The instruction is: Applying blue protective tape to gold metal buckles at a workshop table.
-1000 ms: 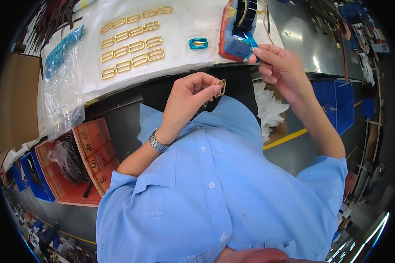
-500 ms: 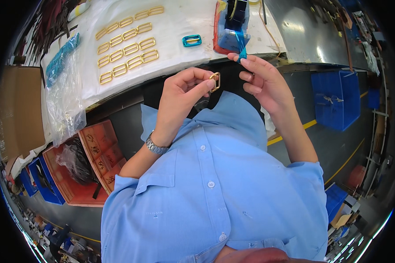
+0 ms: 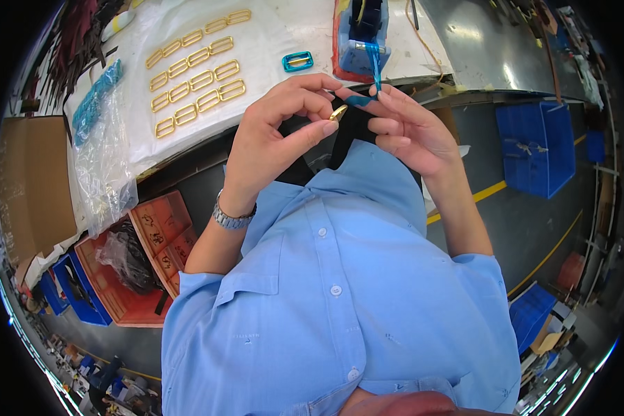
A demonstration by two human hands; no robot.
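Our left hand (image 3: 277, 132) pinches a gold buckle (image 3: 338, 113) at centre frame; our right hand (image 3: 402, 128), at its 3 o'clock, grips blue tape (image 3: 365, 99) running up to the dispenser (image 3: 362, 38) at 12.

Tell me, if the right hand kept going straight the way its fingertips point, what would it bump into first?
Probably the tape dispenser on the white table. The right hand points up along the blue tape strip toward it, though depth is hard to judge here.

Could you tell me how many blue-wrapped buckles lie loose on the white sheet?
1: the blue-wrapped buckle lies beside the tape dispenser, right of the gold buckles. The clear bag at left may hide more.
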